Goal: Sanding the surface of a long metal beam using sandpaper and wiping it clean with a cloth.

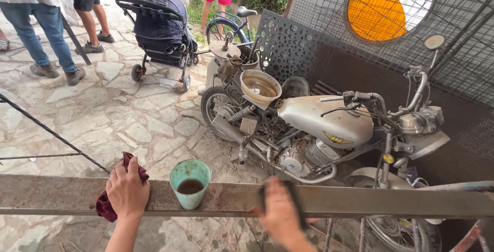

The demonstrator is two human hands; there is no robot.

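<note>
At far left, two people in shorts and jeans (36,23) stand on the pale flagstone paving (118,113), with a dark blue pushchair (162,28) just beyond them. In the foreground a long, flat, rust-speckled metal beam (62,194) runs across the view. The left hand (127,193) lies palm down on the beam, fingers (133,168) closed over a crumpled dark red cloth (105,208), pressing it to the metal. Just right of it a small turquoise plastic cup (190,182) holding brown liquid stands against the beam's near face, apart from both hands. Further right the right hand (280,213), blurred, rests on the beam over a dark pad or cloth (294,195); whether its fingers grip it cannot be told. Behind the beam stands a dusty grey old motorcycle (329,128) with a worn round bowl (261,88) on its seat, before a black wire mesh panel (463,36)
</note>
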